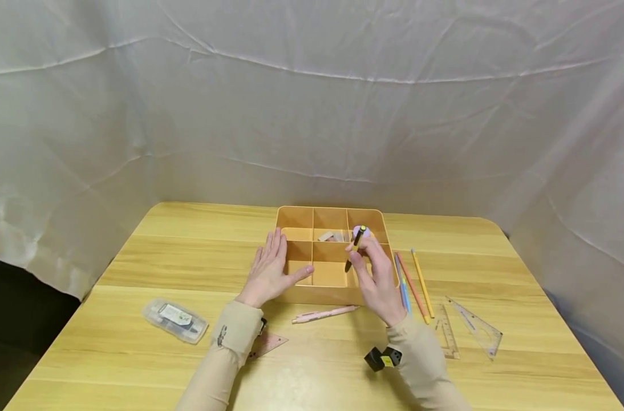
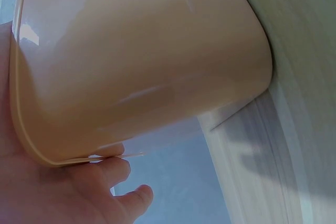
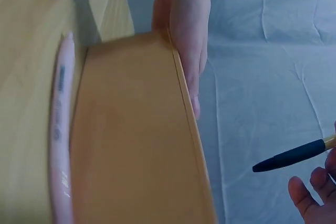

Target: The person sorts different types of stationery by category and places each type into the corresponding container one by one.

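Observation:
An orange organizer box (image 1: 317, 295) with several compartments sits at the table's far side. My left hand (image 1: 267, 274) rests on its front left corner, fingers stretched along the left rim and thumb over the front compartment. In the left wrist view, fingertips (image 2: 137, 199) reach past the rim. My right hand (image 1: 379, 282) pinches a black and yellow pen (image 1: 356, 246) above the front compartments, its dark end pointing down. The right wrist view shows that dark pen end (image 3: 291, 157) higher than the box rim. Small whitish pieces (image 1: 326, 236) and a round lilac item (image 1: 358, 231) lie in back compartments.
A pink pen (image 1: 324, 314) lies along the box's front. Blue pens (image 1: 404, 291), a red pencil (image 1: 413, 288) and a yellow pencil (image 1: 422, 283) lie right, near clear set squares (image 1: 478, 330). At left are a clear case (image 1: 175, 321) and a pink set square (image 1: 268, 343).

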Demonstrator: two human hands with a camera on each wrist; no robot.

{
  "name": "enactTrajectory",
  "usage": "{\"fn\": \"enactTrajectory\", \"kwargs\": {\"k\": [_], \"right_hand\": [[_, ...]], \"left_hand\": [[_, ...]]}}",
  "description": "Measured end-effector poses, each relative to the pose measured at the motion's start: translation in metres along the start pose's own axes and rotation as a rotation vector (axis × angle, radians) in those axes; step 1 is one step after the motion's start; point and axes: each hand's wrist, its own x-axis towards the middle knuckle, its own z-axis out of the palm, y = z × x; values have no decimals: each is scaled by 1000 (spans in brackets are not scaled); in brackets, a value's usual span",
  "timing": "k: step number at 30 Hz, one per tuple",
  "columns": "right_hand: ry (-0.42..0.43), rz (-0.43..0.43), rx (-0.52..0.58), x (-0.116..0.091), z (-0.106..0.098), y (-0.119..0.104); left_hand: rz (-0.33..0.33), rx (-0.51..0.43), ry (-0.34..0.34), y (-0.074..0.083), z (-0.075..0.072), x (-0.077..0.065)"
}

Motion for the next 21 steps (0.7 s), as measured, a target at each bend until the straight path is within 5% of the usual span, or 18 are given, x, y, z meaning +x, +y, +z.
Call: {"fn": "enactTrajectory", "kwargs": {"k": [7, 16, 21], "right_hand": [[17, 29, -33, 21, -1, 5], [-101, 321, -152, 27, -2, 21], [-188, 466, -124, 26, -4, 29]], "left_hand": [[4, -7, -2, 1, 0, 0], [4, -9, 8, 0, 1, 1], [4, -6, 8, -1, 2, 1]]}}
